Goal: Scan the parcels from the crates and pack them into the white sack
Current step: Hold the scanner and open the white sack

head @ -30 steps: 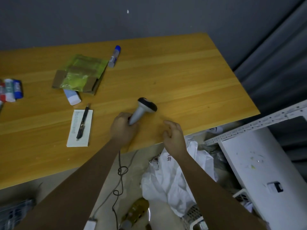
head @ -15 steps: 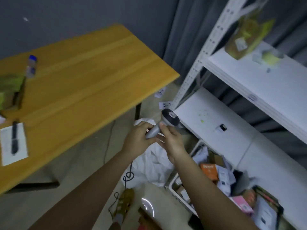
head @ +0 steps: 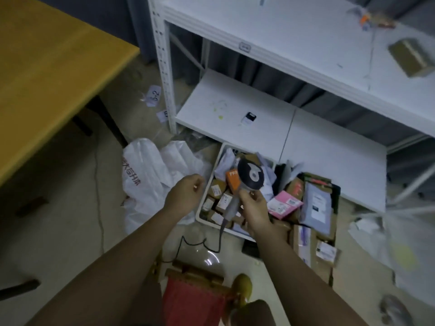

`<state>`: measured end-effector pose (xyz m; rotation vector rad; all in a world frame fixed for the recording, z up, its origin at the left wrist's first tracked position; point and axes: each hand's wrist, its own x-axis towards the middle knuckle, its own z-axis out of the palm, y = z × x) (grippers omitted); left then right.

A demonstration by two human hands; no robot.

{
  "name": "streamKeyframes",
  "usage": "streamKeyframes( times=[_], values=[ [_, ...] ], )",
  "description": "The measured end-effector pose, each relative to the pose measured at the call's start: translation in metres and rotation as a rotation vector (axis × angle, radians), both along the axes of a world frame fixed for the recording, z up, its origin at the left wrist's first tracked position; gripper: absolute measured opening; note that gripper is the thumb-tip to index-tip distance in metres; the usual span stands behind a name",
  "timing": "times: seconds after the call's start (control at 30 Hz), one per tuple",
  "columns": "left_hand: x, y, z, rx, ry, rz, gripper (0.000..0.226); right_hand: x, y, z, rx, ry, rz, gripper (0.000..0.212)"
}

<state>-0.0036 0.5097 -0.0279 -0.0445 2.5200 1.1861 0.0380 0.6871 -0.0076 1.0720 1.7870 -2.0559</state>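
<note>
Gripping scanner (head: 250, 177) in right hand (head: 254, 208) above white crate (head: 207, 221); left hand (head: 186, 194) empty.

Crumpled white plastic sack (head: 150, 175) on the floor, left of the white plastic crate (head: 207, 203) filled with small cardboard parcels (head: 217, 190). Right of that crate, more flat mailers (head: 316, 203). Behind both, white metal shelving (head: 270, 50). Far left, yellow wooden table (head: 47, 67).
</note>
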Motion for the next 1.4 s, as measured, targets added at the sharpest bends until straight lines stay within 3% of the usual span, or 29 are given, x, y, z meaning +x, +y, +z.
streamKeyframes(
  times=[0.33, 0.63, 0.8, 0.9, 1.2, 1.3, 1.4],
  values=[
    [-0.028, 0.076, -0.196, -0.059, -0.082, -0.227, 0.021, 0.017, 0.069, -0.2, 0.152, 0.07, -0.134, 0.047],
    [-0.022, 0.101, -0.367, -0.036, -0.018, -0.296, 0.04, 0.008, 0.08, -0.341, 0.318, 0.268, -0.15, 0.01],
    [0.002, 0.089, -0.39, -0.003, 0.123, -0.239, 0.039, 0.019, 0.077, -0.358, 0.308, 0.332, -0.217, 0.016],
    [0.019, 0.082, -0.393, 0.003, 0.073, -0.217, 0.041, 0.033, 0.079, -0.359, 0.299, 0.315, -0.306, 0.039],
    [0.0, 0.113, -0.411, -0.082, 0.083, -0.188, 0.044, 0.042, 0.085, -0.406, 0.447, 0.173, -0.401, 0.044],
    [-0.007, 0.123, -0.419, -0.155, -0.004, -0.187, 0.054, 0.036, 0.084, -0.417, 0.521, 0.126, -0.355, 0.048],
    [-0.01, 0.125, -0.422, -0.155, -0.066, -0.117, 0.047, 0.032, 0.082, -0.42, 0.547, 0.107, -0.322, 0.056]
  ],
)
